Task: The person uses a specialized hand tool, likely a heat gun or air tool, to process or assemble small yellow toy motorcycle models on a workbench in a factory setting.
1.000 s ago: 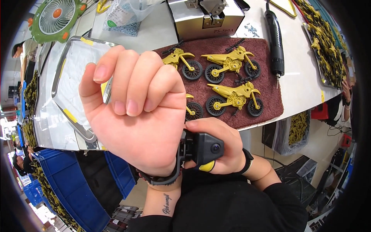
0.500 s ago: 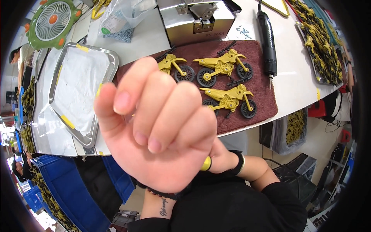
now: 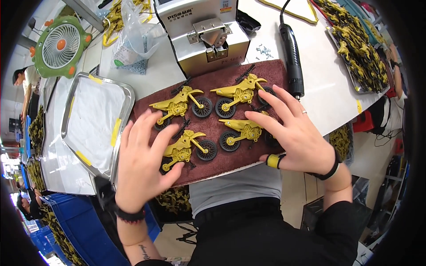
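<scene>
Several yellow toy motorcycles with black wheels lie on their sides on a brown cloth [image 3: 208, 170]. My left hand [image 3: 142, 166] is open beside the left ones, fingers spread. Its thumb and fingers come up to the lower left motorcycle [image 3: 181, 150] and the rear wheel of the upper left motorcycle [image 3: 177, 104]. Over on the other side, my right hand [image 3: 304, 142], also open, partly covers the front of the lower right motorcycle [image 3: 244, 128] and reaches the front wheel of the upper right motorcycle [image 3: 242, 91]. Yellow tape wraps the right thumb. Whether the fingertips touch is unclear.
A silver machine [image 3: 206, 40] stands behind the cloth, with loose screws [image 3: 264, 51] nearby. A black electric screwdriver [image 3: 291, 62] hangs at the right, before a tray of yellow-black parts [image 3: 364, 57]. Left are a metal tray [image 3: 128, 95], a green fan [image 3: 62, 44] and a bag of screws [image 3: 135, 57].
My hands were together close to the camera, one loosely curled in front of the other. Now they are apart, lowered and spread at either side of the motorcycles. The view has shifted a little.
</scene>
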### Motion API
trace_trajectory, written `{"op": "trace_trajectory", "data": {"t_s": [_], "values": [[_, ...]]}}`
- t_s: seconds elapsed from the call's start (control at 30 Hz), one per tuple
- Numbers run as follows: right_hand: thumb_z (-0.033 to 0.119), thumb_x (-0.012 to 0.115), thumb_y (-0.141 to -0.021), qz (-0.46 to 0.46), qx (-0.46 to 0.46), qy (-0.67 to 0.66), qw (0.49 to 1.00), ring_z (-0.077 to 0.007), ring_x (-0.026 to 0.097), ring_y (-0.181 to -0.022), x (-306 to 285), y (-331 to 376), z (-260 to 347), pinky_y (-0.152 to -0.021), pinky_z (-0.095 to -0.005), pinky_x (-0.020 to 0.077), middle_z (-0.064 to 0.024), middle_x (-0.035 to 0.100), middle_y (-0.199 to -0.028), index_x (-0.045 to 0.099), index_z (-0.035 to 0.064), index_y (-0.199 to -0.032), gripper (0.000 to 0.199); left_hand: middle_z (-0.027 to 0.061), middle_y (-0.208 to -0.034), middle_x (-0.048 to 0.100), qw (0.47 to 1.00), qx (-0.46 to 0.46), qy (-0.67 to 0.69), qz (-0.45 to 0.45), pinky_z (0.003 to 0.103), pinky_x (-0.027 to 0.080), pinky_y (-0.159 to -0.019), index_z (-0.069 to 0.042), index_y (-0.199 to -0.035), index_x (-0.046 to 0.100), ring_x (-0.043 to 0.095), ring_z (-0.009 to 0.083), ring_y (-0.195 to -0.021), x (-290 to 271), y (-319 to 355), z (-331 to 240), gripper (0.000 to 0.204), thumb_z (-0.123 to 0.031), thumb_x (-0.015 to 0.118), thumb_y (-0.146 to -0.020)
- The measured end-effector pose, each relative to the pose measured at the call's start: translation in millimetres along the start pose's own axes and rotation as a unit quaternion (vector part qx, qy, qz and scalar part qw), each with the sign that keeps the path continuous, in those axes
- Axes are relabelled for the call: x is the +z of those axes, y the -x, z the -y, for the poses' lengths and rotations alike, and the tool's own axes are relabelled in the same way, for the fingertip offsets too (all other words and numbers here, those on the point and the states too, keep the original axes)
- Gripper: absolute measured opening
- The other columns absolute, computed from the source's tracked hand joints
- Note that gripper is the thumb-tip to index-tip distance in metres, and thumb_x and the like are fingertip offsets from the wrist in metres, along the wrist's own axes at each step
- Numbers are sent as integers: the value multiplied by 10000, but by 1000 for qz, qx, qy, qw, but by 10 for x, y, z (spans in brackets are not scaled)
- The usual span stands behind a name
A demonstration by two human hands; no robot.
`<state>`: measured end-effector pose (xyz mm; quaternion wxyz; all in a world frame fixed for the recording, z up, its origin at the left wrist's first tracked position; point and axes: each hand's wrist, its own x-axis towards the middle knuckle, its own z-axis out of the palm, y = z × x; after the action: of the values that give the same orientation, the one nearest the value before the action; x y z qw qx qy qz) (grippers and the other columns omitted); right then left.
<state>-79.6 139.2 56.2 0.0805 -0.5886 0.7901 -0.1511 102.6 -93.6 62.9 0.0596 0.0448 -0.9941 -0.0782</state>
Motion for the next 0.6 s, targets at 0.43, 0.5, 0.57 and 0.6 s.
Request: {"op": "trace_trajectory", "data": {"t_s": [0.43,0.5,0.57,0.6], "values": [[167,738,-453,109,-117,89,983,-415,396,-1196,-123,-553,-235,-930,-443,431,-147,500,-1177,437,43,-1250,861,229,-1128,444,987,41,121,94,427,384,-868,-88,-951,567,450,387,-1027,84,-197,239,557,-311,760,-478],[165,727,-449,97,-136,65,984,-342,440,-1182,-117,-491,-251,-910,-416,437,-134,532,-1132,496,30,-1167,767,233,-1137,439,987,19,148,66,428,395,-868,-79,-941,565,454,395,-1033,48,-69,266,544,-284,762,-477],[158,724,-455,85,-145,35,985,-331,469,-1151,-157,-413,-227,-901,-406,442,-133,546,-1109,516,33,-1133,721,239,-1159,424,982,-36,186,25,419,420,-875,-55,-891,556,465,417,-1041,-80,139,250,493,-211,760,-470],[151,721,-461,68,-152,6,986,-319,499,-1121,-191,-363,-204,-891,-397,447,-132,560,-1086,536,36,-1099,674,223,-1175,405,977,-51,206,10,363,397,-900,-13,-865,515,473,363,-1028,-132,260,275,545,-250,747,-432]]}}
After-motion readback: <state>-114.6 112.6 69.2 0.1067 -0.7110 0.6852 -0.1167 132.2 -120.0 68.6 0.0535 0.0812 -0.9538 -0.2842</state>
